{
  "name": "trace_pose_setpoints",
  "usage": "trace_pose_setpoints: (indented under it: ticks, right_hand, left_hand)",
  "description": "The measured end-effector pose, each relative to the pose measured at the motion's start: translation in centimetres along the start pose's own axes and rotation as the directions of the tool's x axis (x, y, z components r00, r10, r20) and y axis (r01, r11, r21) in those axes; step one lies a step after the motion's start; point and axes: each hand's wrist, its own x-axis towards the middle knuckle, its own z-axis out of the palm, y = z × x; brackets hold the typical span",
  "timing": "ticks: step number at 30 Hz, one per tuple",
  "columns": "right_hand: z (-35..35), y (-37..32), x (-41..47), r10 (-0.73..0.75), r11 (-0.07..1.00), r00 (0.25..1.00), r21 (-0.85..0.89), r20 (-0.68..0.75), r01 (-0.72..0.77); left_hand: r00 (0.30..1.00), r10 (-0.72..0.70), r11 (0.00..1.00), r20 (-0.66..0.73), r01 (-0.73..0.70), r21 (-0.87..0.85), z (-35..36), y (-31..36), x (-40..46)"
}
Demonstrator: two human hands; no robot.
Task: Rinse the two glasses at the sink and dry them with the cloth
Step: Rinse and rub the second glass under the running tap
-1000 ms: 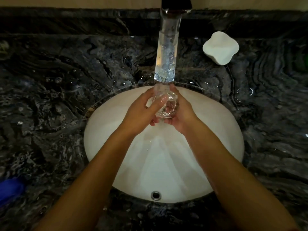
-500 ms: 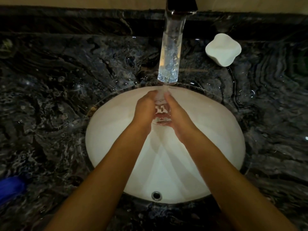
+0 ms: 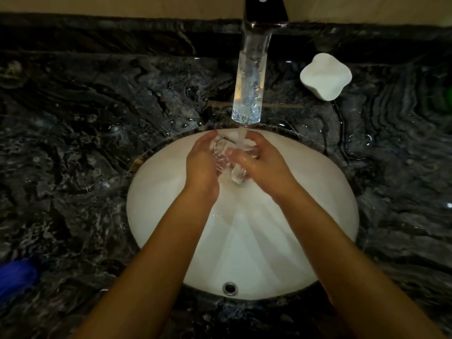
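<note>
A clear faceted glass (image 3: 228, 159) is held between both hands over the white sink basin (image 3: 318, 216), tilted with its base toward me. My left hand (image 3: 200, 165) curls round its left side. My right hand (image 3: 264, 162) wraps its right side. Water runs from the glass-spouted faucet (image 3: 250, 81) onto the glass near its rim. A blue cloth (image 3: 17, 275) lies at the left edge of the counter. A second glass is not in view.
The dark marbled countertop (image 3: 85, 143) around the basin is wet. A white soap dish (image 3: 325, 75) sits behind the basin to the right of the faucet. The overflow hole (image 3: 230, 287) is at the basin's near wall.
Both hands have turned the glass under the stream, and its base now points toward me. The camera has shifted slightly.
</note>
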Motion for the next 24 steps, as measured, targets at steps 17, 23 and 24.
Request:
trace_pose_setpoints:
  ticks: [17, 23, 24]
  right_hand:
    - [-2.2, -1.5, 0.8, 0.24, 0.961, 0.937, 0.078, 0.252, -0.267]
    - [-2.7, -3.1, 1.4, 0.287, 0.941, 0.918, 0.099, 0.273, -0.324]
    - [-2.6, -3.4, 1.2, 0.265, 0.945, 0.931, 0.126, 0.251, -0.303]
  left_hand:
    - [0.914, 0.138, 0.848, 0.381, -0.307, 0.432, -4.2, 0.5, -1.7]
    - [0.823, 0.055, 0.807, 0.565, -0.37, 0.461, -4.3, 2.1, -2.9]
    - [0.83, 0.045, 0.806, 0.556, -0.359, 0.47, -3.9, 2.2, -3.4]
